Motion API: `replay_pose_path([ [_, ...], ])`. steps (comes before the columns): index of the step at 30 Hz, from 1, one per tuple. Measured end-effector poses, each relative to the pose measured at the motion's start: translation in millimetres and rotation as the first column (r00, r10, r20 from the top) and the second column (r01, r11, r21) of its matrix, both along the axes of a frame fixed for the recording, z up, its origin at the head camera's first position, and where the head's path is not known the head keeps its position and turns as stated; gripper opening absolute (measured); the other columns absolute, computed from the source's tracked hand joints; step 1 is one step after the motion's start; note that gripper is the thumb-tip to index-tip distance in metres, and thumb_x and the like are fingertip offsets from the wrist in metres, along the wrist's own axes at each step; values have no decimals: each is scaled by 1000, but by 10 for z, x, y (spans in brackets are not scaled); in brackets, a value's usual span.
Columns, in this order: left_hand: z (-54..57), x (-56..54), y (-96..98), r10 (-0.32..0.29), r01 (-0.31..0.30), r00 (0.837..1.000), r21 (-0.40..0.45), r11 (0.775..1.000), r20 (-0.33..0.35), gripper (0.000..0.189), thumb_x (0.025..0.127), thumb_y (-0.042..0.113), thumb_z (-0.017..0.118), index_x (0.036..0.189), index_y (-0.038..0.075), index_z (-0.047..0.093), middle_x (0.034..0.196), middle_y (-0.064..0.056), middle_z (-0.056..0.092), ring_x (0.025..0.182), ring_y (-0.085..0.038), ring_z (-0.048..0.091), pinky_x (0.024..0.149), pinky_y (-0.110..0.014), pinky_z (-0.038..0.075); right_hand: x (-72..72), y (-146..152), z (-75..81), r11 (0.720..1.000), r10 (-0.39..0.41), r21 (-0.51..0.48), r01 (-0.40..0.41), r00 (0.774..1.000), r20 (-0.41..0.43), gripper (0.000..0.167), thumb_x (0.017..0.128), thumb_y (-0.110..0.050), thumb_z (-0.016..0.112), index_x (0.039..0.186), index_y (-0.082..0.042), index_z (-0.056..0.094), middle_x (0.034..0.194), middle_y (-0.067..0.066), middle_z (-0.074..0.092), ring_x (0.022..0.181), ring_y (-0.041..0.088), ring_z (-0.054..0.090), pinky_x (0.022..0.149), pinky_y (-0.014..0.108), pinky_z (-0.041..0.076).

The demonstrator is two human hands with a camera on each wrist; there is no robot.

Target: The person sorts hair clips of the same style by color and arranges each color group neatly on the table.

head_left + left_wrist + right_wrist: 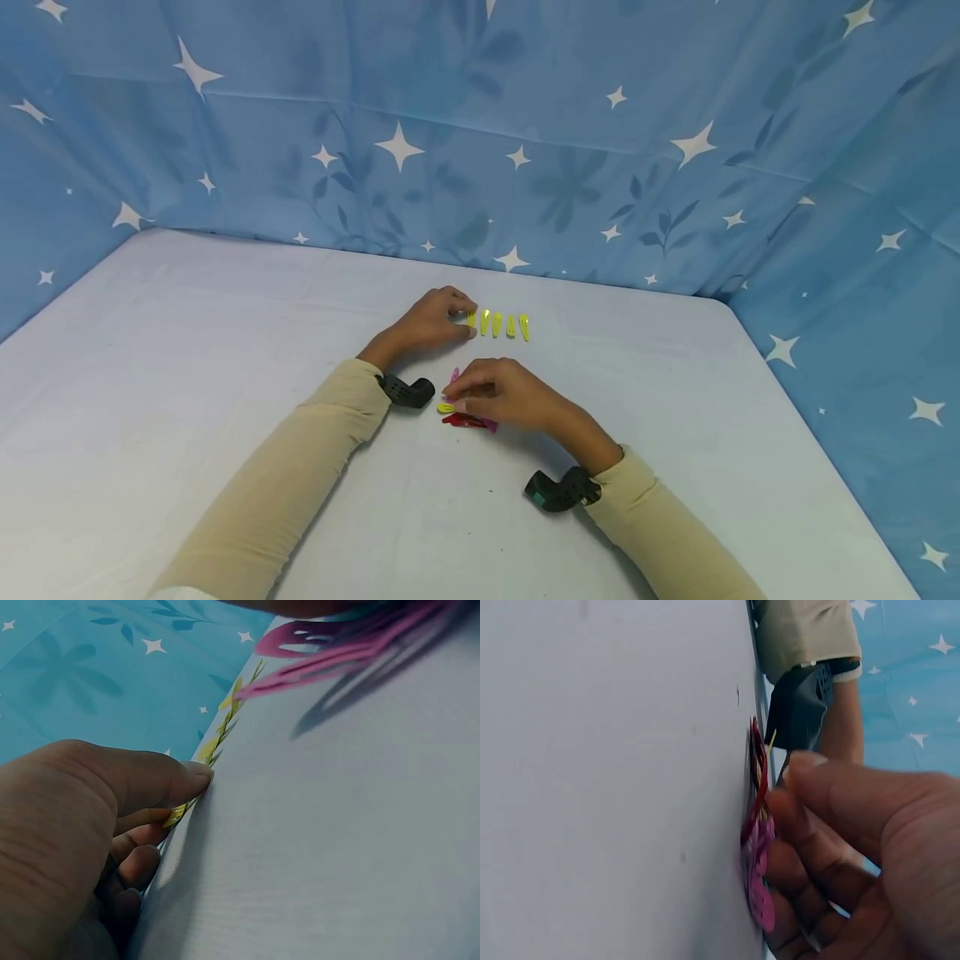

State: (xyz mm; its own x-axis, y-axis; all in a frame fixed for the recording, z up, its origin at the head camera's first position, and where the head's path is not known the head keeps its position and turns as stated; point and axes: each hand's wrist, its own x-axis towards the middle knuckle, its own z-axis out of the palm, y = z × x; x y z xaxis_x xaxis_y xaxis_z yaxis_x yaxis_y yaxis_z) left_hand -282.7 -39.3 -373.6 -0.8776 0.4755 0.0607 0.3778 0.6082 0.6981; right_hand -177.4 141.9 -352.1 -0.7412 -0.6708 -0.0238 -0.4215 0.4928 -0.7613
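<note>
Yellow hair clips [497,324] line the desk's [360,533] far side; the left hand [435,320] pinches the leftmost, the right hand [513,395] another yellow clip [446,408] beside nearer red clips [465,421].

The white worktop [187,350] is rounded at its far corners and marked by a few small dark specks [491,491]. Its far edge and both sides are bounded by a blue curtain [465,92], on which four-pointed white stars [399,147], leafy sprigs [667,227] and a flower silhouette [566,188] are printed. The fabric is crossed by a long, roughly horizontal crease and shallow vertical folds.
</note>
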Motion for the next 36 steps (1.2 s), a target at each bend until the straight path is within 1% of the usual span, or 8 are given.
replay_pose_path([
  [2, -1, -3, 3, 2, -2, 1000, -1, 1000, 1, 46, 89, 21, 69, 132, 6, 63, 137, -11, 55, 127, -28, 52, 109, -44, 42, 19, -30, 5, 1000, -17, 25, 18, 1000, -20, 24, 91, -6, 67, 113, -9, 75, 103, 2, 69, 87, 11, 56, 72, 21, 48],
  [5, -1, -5, 7, 6, -6, 1000, -2, 1000, 2, 45, 89, 21, 69, 132, 6, 64, 137, -11, 56, 127, -28, 53, 108, -44, 42, 39, -71, 10, 997, -36, 66, 38, 999, -35, 24, 90, -7, 69, 111, -14, 76, 98, -1, 66, 81, 11, 54, 68, 20, 47],
  [10, 2, -4, 7, 3, -3, 1000, -5, 1000, -8, 45, 89, 21, 70, 131, 6, 64, 137, -11, 56, 127, -28, 52, 108, -44, 42, 56, -112, -4, 992, -42, 116, 52, 996, -80, 23, 91, -10, 68, 112, -16, 76, 95, -3, 63, 77, 9, 54, 67, 21, 47],
  [14, 7, -9, 2, 2, -2, 1000, -6, 1000, -12, 45, 89, 21, 70, 131, 7, 64, 137, -11, 56, 128, -28, 51, 108, -44, 42, 88, -141, 5, 989, -69, 124, 83, 992, -108, 23, 92, -11, 68, 113, -14, 75, 93, -2, 62, 67, 9, 53, 61, 22, 45],
  [17, 9, -10, 1, 2, -2, 1000, -4, 1000, -8, 45, 89, 22, 69, 131, 7, 64, 137, -11, 56, 128, -28, 51, 108, -44, 42, 116, -166, 23, 986, -100, 124, 113, 989, -105, 21, 91, -11, 68, 110, -14, 76, 92, -2, 61, 63, 9, 53, 59, 23, 44],
  [26, 22, 7, -13, -7, 7, 1000, 2, 1000, -2, 45, 89, 21, 69, 132, 6, 63, 138, -13, 55, 126, -29, 54, 107, -45, 43, 136, -208, 41, 976, -139, 155, 151, 986, -87, 12, 90, -9, 69, 97, -17, 75, 90, -5, 62, 69, 10, 53, 62, 22, 44],
  [30, 18, 2, -15, -10, 10, 1000, 3, 1000, 0, 45, 90, 20, 68, 132, 6, 63, 138, -13, 54, 125, -30, 54, 107, -45, 43, 134, -212, 38, 974, -146, 163, 156, 987, -73, 9, 90, -9, 69, 91, -17, 72, 88, -6, 62, 66, 11, 53, 59, 22, 43],
  [36, 14, 3, -16, -21, 21, 1000, -2, 1000, -7, 46, 90, 20, 68, 133, 6, 63, 138, -13, 55, 128, -30, 52, 108, -45, 42, 133, -205, 32, 981, -133, 141, 137, 990, -34, 11, 91, -5, 65, 92, -15, 70, 86, -4, 63, 65, 10, 54, 60, 23, 44],
])
